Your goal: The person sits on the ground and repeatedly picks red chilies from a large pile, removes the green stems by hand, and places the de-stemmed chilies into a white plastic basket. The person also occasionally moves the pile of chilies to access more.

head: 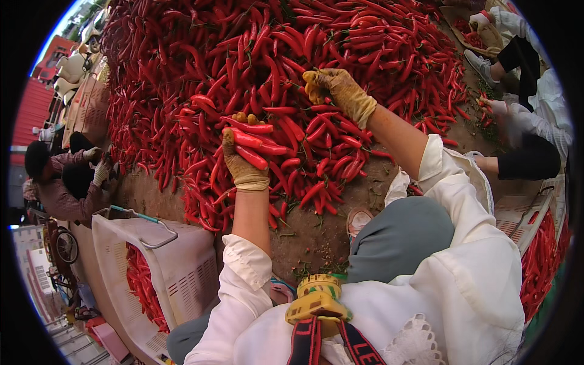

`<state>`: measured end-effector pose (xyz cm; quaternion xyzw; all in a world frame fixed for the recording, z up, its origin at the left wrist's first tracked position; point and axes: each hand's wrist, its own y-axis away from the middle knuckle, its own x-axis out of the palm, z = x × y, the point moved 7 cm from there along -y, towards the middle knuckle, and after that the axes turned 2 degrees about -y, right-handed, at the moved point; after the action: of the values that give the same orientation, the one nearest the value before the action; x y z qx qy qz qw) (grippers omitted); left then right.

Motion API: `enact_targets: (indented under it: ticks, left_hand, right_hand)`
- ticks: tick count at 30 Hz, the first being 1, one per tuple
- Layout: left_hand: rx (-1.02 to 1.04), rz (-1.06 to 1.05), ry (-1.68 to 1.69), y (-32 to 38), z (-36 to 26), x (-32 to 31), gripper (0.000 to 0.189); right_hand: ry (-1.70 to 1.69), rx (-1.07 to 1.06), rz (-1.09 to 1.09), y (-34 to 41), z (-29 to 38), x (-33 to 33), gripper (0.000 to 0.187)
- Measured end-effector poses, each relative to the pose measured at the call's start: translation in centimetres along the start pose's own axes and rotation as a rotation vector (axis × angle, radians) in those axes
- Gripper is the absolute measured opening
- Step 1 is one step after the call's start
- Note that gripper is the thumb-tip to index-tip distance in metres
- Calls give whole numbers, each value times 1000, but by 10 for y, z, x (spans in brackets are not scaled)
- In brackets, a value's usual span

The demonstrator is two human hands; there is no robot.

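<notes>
In my left hand [242, 169], a stained yellowish glove wraps around several red chili peppers [251, 140], which lie across the palm and fingers. My right hand [343, 91], gloved the same way, hovers above the pile to the right with its fingers curled together. Something thin and dark shows at those fingertips, but whether it is a stem in the grip is unclear. Beneath and beyond both hands spreads a large heap of red chili peppers [191, 59], a few with green stems.
A white plastic crate [191, 255] with a metal handle lies tipped at lower left, peppers inside. Another crate [531, 223] of peppers stands at right. One person [68, 182] crouches at left; others' gloved hands [495, 107] work at right. Stem scraps [319, 269] litter the brown ground.
</notes>
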<state>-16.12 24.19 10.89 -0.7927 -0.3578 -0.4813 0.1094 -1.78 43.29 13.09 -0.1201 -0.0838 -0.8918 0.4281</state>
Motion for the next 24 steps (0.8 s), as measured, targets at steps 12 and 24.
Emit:
enact_targets:
  ticks: [12,24]
  left_hand:
    - [533,-141,-926,145,-405,24,44]
    - [-57,-853,-2348,377,-527,-186,66]
  right_hand:
    - [1096,87,20,-192,25,-81,37]
    - [722,157,246,38,-39,-42,27]
